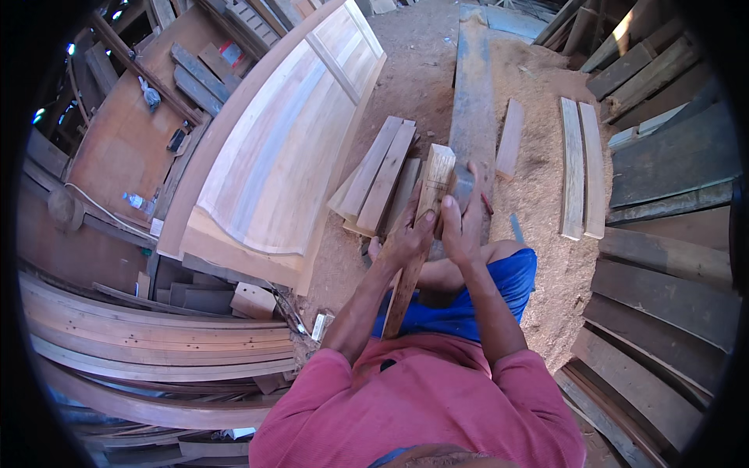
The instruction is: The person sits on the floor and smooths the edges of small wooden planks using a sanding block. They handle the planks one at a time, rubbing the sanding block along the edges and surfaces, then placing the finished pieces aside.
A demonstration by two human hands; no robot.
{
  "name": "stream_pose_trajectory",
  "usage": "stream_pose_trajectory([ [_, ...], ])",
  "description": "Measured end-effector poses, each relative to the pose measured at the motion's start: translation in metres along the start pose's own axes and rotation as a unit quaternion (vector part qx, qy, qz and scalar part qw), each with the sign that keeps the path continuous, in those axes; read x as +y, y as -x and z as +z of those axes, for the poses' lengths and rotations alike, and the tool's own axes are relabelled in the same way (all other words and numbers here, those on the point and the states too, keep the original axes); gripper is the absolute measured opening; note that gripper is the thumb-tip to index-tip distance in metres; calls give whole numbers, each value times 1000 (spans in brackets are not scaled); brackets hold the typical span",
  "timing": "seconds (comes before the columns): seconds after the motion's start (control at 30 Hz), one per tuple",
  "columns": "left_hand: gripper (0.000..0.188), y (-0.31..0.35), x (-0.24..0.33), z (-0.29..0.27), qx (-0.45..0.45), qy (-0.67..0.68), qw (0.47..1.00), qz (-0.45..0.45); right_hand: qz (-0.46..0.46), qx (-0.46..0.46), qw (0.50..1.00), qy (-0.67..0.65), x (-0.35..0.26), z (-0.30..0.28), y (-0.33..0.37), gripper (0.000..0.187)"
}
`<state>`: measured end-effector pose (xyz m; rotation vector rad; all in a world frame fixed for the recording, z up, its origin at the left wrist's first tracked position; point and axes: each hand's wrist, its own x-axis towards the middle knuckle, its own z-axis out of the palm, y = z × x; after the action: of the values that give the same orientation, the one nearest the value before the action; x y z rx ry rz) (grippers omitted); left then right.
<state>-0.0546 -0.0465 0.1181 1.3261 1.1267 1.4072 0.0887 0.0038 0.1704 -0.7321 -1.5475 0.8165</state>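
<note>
My left hand is wrapped round a squared wooden bar that slants up from my lap. Its pale upper end points away from me, with faint dark marks on its face. On the bar's right side is my right hand, thumb raised and fingers curled round a grey, flat-looking piece against the wood. The hand partly hides that piece, so I cannot tell its kind. Below the hands are my blue shorts and bent leg.
A large panelled wooden door lies at the left. Several cut wood pieces are stacked beside the bar. A long plank runs ahead. Two strips lie on sawdust at right, near boards. A blue strip-like tool lies near my knee.
</note>
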Motion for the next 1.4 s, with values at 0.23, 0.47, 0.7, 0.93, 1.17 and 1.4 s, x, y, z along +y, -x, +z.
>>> stream_pose_trajectory([
  [0.23, 91, 0, -5, -5, 2, -44, 999, -22, 41, 44, 997, 56, 0, -1, -97, 72],
  [0.47, 107, 52, -39, -17, -35, -118, 991, -49, 196, 28, 955, -221, 54, -45, -72, 68],
  [0.7, 117, 108, -89, -28, -62, -547, 835, -20, 346, 78, 877, -324, 148, -38, 71, 52],
  [0.93, 99, 20, -81, 1, -92, -127, 968, -197, 380, 44, 809, -446, 162, -46, 91, 50],
  [1.17, 95, -36, -72, 23, -79, 224, 937, -257, 389, 54, 815, -426, 171, -41, 100, 46],
  [1.4, 87, 19, -102, 52, -50, 280, 930, -232, 394, 50, 809, -434, 153, -62, 105, 53],
])
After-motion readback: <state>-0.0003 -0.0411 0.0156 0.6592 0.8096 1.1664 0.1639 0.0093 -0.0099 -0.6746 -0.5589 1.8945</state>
